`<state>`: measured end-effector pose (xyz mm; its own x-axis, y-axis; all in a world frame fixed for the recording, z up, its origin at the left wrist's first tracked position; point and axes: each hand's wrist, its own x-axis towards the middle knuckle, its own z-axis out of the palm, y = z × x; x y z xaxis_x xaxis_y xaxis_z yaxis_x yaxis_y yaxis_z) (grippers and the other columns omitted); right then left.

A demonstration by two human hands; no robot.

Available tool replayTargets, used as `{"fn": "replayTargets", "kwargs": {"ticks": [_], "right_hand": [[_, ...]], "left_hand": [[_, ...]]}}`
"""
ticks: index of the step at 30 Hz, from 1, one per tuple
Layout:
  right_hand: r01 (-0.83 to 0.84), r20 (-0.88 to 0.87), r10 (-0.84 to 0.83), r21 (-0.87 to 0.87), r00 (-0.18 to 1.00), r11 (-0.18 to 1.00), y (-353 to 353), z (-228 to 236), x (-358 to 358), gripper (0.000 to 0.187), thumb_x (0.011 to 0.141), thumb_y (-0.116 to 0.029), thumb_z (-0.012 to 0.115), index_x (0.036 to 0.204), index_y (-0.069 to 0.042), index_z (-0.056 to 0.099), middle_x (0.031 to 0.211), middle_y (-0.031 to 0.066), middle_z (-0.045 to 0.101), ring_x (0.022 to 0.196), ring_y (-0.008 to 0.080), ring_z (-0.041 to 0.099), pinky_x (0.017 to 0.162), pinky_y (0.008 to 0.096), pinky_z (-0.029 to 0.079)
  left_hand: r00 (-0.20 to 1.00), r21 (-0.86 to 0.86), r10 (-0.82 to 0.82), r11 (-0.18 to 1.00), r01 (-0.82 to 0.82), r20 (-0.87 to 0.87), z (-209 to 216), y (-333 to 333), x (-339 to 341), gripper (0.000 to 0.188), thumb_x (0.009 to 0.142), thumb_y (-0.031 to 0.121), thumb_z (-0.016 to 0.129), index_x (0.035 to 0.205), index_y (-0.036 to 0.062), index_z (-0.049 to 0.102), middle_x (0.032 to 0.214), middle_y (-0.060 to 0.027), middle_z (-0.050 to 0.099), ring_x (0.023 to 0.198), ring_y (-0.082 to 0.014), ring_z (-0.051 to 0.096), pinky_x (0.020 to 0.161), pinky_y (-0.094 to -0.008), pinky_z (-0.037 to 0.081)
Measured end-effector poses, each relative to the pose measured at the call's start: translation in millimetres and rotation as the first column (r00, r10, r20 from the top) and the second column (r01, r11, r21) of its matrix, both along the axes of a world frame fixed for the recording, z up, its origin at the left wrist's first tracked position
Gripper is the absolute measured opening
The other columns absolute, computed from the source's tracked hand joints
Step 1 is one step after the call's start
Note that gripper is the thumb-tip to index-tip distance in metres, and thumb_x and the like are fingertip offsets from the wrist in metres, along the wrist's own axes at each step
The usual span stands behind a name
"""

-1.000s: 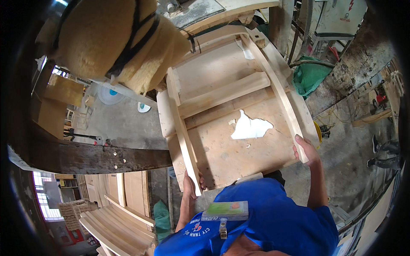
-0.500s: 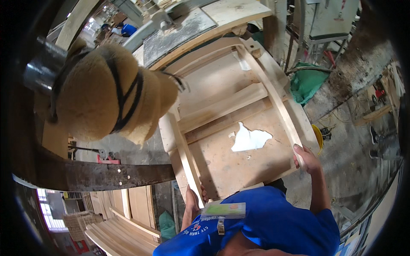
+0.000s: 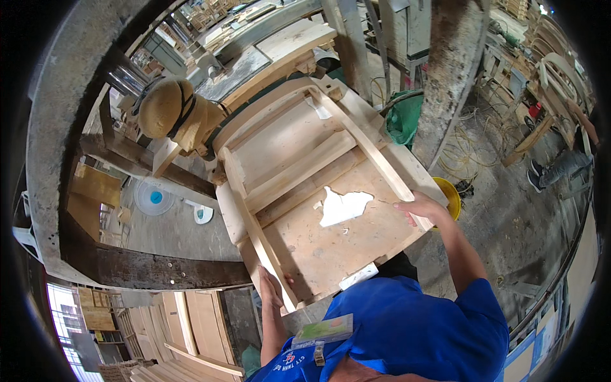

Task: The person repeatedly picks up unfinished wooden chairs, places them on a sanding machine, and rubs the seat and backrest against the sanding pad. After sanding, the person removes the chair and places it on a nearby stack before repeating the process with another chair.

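A pale wooden frame (image 3: 300, 167) lies on a wide wooden board (image 3: 318, 254) in front of me. It has two long side rails, a curved far end and a crosspiece (image 3: 304, 170) between the rails. My left hand (image 3: 272, 291) is closed round the near end of the left rail, fingertips showing on its inner side. My right hand (image 3: 422, 209) grips the near end of the right rail, with a finger stretched over its top. A white irregular patch (image 3: 344, 207) sits on the board between the rails.
A tan padded cylinder (image 3: 167, 108) bound with black strap stands at the far left of the frame. Rusty metal beams (image 3: 165, 268) border the left. A green bag (image 3: 403, 119) and yellow bucket (image 3: 447, 200) are at the right. Wood pieces (image 3: 191, 331) stack lower left.
My view has shifted, so the padded cylinder looks smaller and farther off. My right hand's grip has changed, with one finger now lying across the rail. My left hand stays on its rail.
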<state>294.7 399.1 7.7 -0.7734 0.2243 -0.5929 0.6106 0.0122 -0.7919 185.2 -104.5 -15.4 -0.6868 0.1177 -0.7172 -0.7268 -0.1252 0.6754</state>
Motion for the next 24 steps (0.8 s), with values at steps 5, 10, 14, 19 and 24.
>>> {"fn": "replayTargets", "kwargs": {"ticks": [5,10,14,19,24], "right_hand": [[0.059,-0.002,-0.059,0.020,0.998,0.998,4,-17,12,0.052,0.090,-0.032,0.080,0.118,0.009,0.060,0.073,0.0109,0.063,0.053,0.0215,0.063,0.044,0.0362,0.051],[-0.018,-0.029,0.021,0.083,0.999,0.996,-20,-11,28,0.053,0.091,-0.034,0.077,0.115,0.010,0.058,0.064,0.0095,0.065,0.055,0.0200,0.066,0.050,0.0362,0.053],[-0.085,0.011,0.085,0.213,0.996,0.973,-29,15,54,0.061,0.091,-0.038,0.073,0.118,0.014,0.055,0.070,0.0129,0.069,0.059,0.0226,0.069,0.059,0.0383,0.056],[-0.049,-0.021,0.056,0.244,0.998,0.969,-38,27,71,0.047,0.092,-0.037,0.070,0.096,0.010,0.070,0.061,0.0130,0.069,0.060,0.0254,0.071,0.064,0.0400,0.057],[-0.102,0.051,0.093,0.237,0.994,0.966,-37,46,85,0.066,0.093,-0.043,0.071,0.125,0.012,0.053,0.070,0.0150,0.071,0.062,0.0250,0.071,0.063,0.0405,0.056]], "left_hand": [[0.971,-0.153,-0.164,0.979,0.138,-0.172,13,25,-15,0.081,0.091,0.082,0.050,0.109,0.0032,0.059,0.077,-0.0133,0.063,0.060,-0.0276,0.063,0.055,-0.0417,0.054],[0.984,-0.201,-0.094,0.978,0.062,-0.152,16,-6,-2,0.060,0.098,0.065,0.058,0.112,0.0072,0.054,0.073,-0.0112,0.057,0.056,-0.0266,0.058,0.051,-0.0404,0.051],[0.976,-0.297,-0.113,0.953,0.053,-0.186,20,-23,9,0.062,0.095,0.062,0.063,0.111,0.0018,0.060,0.073,-0.0107,0.060,0.060,-0.0238,0.061,0.053,-0.0371,0.052],[0.972,-0.330,-0.119,0.943,0.047,-0.201,16,-24,13,0.061,0.096,0.061,0.063,0.109,0.0018,0.061,0.073,-0.0106,0.061,0.060,-0.0236,0.061,0.054,-0.0373,0.052],[0.970,-0.342,-0.139,0.937,0.065,-0.198,10,-20,25,0.059,0.097,0.060,0.062,0.106,0.0018,0.062,0.072,-0.0106,0.061,0.061,-0.0234,0.061,0.054,-0.0375,0.052]]}}
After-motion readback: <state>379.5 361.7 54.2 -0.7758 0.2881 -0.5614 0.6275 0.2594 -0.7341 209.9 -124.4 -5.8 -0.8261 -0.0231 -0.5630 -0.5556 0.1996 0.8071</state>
